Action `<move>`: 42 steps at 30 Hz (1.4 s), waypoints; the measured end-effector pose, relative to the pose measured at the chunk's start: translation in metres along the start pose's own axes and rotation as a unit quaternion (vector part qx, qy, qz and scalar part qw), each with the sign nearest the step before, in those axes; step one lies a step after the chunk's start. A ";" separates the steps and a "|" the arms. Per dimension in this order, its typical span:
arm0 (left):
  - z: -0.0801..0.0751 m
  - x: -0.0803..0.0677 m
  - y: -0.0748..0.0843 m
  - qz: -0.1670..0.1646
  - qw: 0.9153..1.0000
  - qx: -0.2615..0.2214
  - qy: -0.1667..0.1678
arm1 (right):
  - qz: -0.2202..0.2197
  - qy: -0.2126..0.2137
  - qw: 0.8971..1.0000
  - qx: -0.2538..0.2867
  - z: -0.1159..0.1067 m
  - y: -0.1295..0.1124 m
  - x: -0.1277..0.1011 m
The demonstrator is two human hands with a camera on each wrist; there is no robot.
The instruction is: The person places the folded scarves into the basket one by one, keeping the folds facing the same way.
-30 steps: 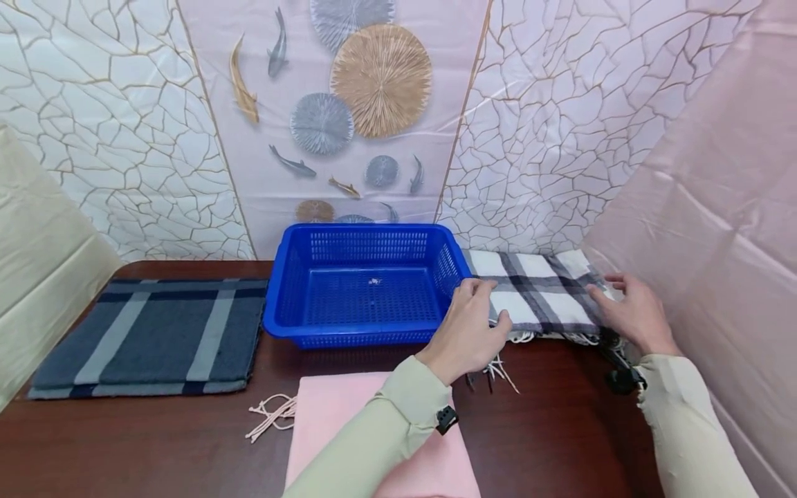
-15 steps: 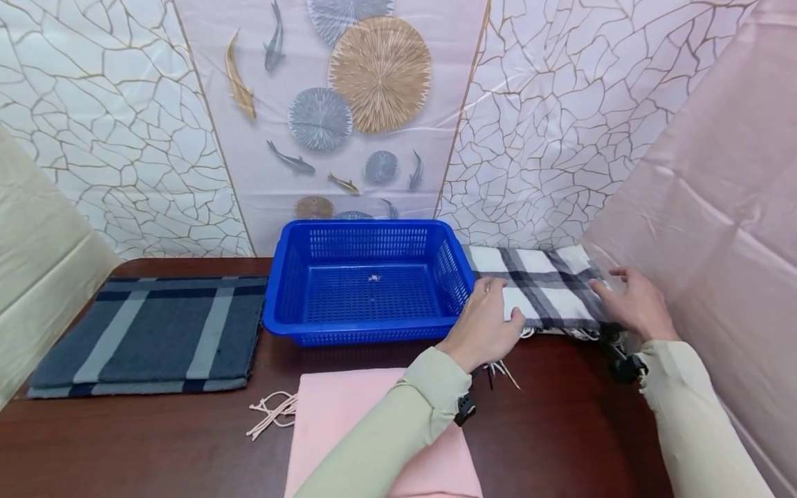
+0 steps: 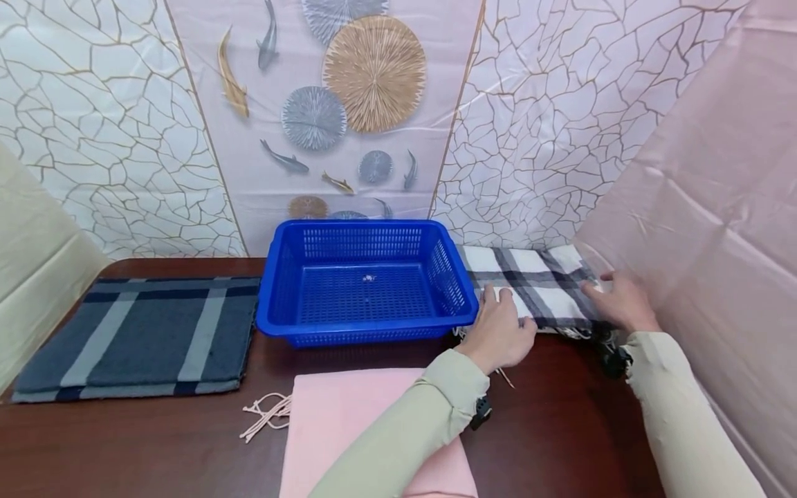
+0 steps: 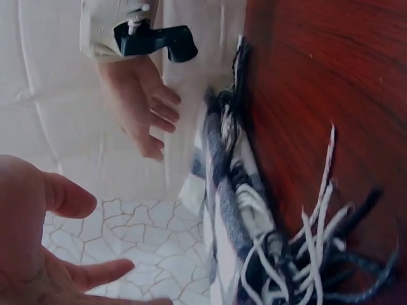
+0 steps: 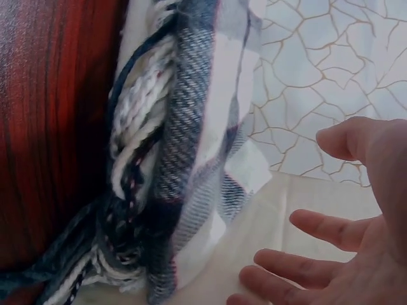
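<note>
A folded black-and-white plaid scarf [image 3: 529, 280] with braided fringe lies on the table to the right of the blue basket. My left hand [image 3: 498, 332] is over the scarf's near left part, beside the basket's corner, its fingers spread apart. At the scarf's right end is my right hand [image 3: 619, 301], thumb and fingers apart. Both wrist views show fingers with nothing between them, and the scarf's folded edge and fringe [image 4: 311, 267] nearby. In the right wrist view, the right hand's fingers [image 5: 299, 270] point towards the scarf with a gap between.
The blue perforated basket [image 3: 367, 325] stands at the middle back with a small pale scrap [image 3: 369, 278] inside. A folded dark grey striped cloth [image 3: 156, 339] lies on the left. In front is a folded pink fringed cloth [image 3: 349, 408], partly under my left forearm. Patterned curtains [image 3: 517, 152] enclose the table.
My left hand has moved right along the scarf's near side, away from the basket. The right hand has shifted only slightly. The scarf has stayed in place; the head view has shifted a little.
</note>
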State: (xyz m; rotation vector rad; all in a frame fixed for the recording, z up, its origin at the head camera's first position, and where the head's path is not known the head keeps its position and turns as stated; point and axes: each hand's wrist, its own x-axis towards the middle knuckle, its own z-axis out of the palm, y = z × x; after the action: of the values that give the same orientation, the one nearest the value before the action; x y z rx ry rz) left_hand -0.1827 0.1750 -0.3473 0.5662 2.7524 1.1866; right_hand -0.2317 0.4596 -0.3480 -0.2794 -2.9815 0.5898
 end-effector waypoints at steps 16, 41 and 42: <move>0.040 0.014 -0.008 -0.149 0.982 0.109 -0.029 | 0.029 -0.012 0.998 -0.045 0.027 0.017 0.008; 0.068 0.039 -0.037 -0.142 0.954 0.259 0.058 | 0.144 -0.007 0.989 -0.017 0.042 0.002 0.008; 0.069 0.040 -0.036 -0.144 0.950 0.269 0.061 | 0.144 -0.009 0.989 -0.021 0.042 0.003 0.008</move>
State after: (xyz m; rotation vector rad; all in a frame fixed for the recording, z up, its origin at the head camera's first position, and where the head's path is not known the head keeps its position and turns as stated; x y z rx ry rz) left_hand -0.2146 0.2138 -0.4181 0.1090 3.1225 0.4157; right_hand -0.2446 0.4487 -0.3874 -0.7216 -2.9950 0.5567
